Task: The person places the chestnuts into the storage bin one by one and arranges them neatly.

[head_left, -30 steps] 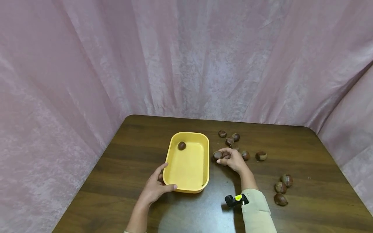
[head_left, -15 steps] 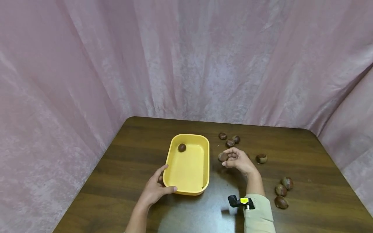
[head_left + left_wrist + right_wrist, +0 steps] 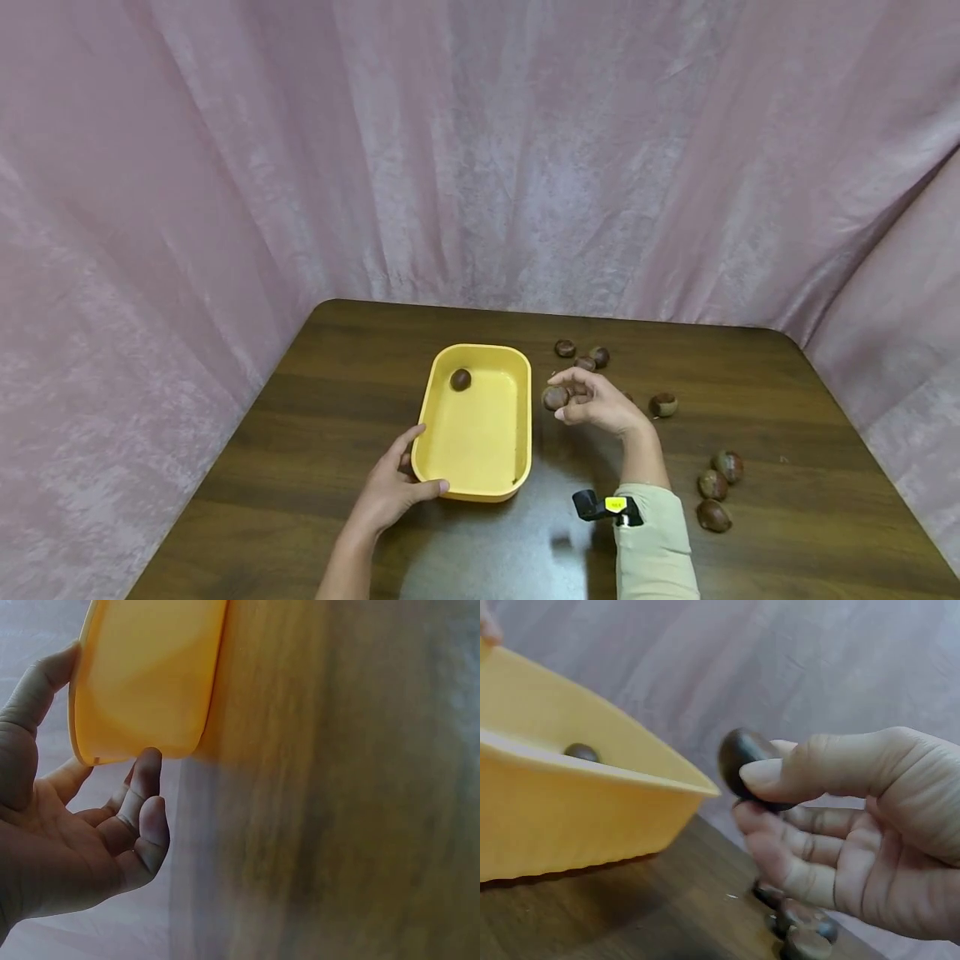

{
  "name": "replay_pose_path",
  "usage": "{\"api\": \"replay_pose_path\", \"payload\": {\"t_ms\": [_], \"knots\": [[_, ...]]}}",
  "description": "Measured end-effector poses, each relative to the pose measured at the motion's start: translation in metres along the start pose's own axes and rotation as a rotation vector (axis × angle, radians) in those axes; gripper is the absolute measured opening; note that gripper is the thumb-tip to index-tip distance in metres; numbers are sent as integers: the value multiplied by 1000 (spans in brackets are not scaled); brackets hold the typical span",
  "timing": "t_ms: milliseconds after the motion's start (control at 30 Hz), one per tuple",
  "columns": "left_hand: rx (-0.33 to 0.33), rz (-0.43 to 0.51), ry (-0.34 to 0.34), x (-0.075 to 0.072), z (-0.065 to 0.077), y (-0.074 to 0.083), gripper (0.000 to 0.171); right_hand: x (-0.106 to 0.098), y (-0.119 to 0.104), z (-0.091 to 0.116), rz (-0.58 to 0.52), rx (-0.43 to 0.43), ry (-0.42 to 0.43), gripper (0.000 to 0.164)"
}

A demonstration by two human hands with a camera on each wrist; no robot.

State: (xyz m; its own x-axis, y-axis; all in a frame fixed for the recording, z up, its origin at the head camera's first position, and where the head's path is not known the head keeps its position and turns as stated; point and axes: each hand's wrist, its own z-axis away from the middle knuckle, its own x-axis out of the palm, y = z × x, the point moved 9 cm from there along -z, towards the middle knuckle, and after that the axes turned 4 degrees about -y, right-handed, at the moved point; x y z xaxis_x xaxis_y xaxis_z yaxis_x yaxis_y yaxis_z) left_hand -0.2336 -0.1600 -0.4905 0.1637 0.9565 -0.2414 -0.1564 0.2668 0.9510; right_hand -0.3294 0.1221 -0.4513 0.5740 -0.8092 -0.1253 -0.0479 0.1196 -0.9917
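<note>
In the head view a yellow tray [image 3: 472, 433] stands on the brown table, with one chestnut [image 3: 461, 380] inside near its far left corner. My left hand [image 3: 390, 492] holds the tray's near left corner, thumb at the near end and fingers along the left side. Right of the tray, my right hand [image 3: 600, 404] pinches another chestnut [image 3: 742, 757] between thumb and fingers. The right wrist view shows this chestnut above the table, close beside the tray's rim. The other fingers of that hand are bent beneath it.
Several chestnuts [image 3: 565, 348] lie beyond my right hand, some partly hidden by it. A single chestnut [image 3: 663, 405] lies right of it, and three more [image 3: 712, 483] sit nearer the right side. Pink curtains [image 3: 480, 167] hang behind the table [image 3: 337, 358].
My right hand has lifted its chestnut off the table, drawing back to the right and then moving left toward the tray. My left hand stays on the tray's corner.
</note>
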Motion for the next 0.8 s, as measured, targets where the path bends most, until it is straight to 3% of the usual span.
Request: {"api": "replay_pose_path", "payload": {"t_ms": [167,367,600,800], "knots": [[-4,-17,2,0,2,0,93,6,-10,-8,22,-5,14,46],[21,-31,-3,5,-5,3,93,8,-26,-20,46,-25,8,43],[9,-55,9,5,-8,0,92,22,-25,-37,50,-6,-7,44],[-1,-59,16,2,-10,0,92,28,-28,-54,119,35,1,46]]}}
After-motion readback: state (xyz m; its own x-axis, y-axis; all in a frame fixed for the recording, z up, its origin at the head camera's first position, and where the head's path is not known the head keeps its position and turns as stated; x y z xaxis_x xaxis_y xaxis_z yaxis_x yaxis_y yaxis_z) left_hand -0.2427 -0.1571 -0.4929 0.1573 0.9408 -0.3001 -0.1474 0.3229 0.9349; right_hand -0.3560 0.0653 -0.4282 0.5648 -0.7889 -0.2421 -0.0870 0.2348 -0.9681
